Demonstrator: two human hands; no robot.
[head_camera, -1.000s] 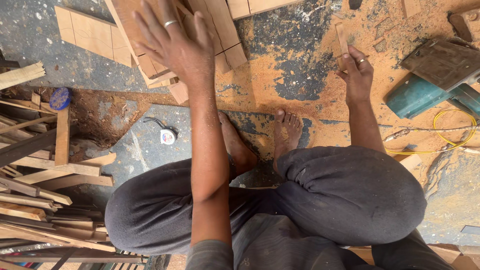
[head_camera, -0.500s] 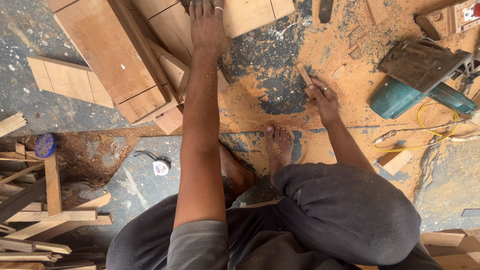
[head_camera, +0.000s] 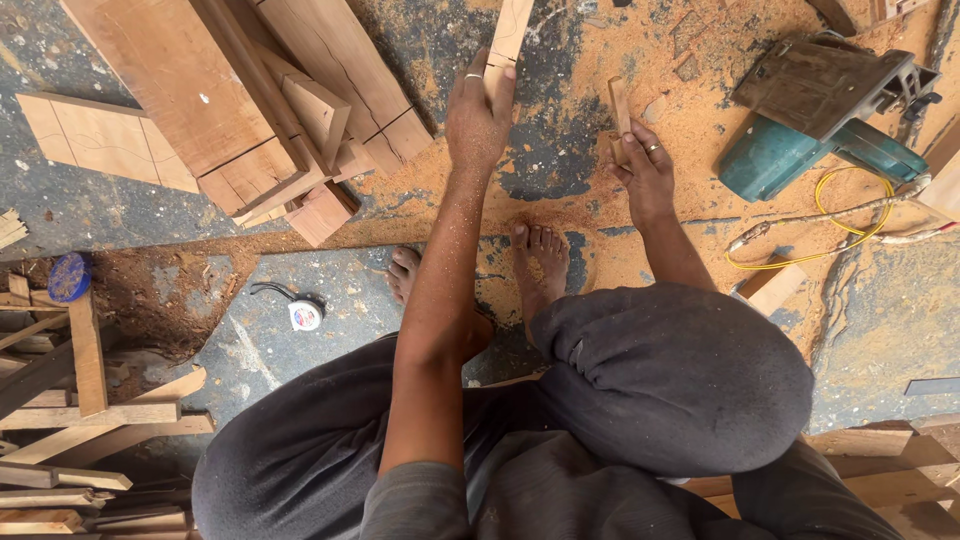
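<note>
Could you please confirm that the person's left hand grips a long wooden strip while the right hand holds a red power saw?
Not quite: the head view shows the right hand holding a short wooden offcut. The teal power saw lies untouched beside it. The left hand does grip the long wooden strip.

Long pale wooden strip (head_camera: 508, 38) upright in fingers; short wood offcut (head_camera: 619, 108) on end above sawdust-covered floor.

- Tan wood strip (head_camera: 507, 40)
- Teal power saw (head_camera: 800, 150) with a rusty brown base
- Yellow cord (head_camera: 850, 215)
- Orange sawdust (head_camera: 690, 140) on the grey floor (head_camera: 890, 330)
- Blue disc (head_camera: 68, 277)
- Dark grey trousers (head_camera: 670, 380)
</note>
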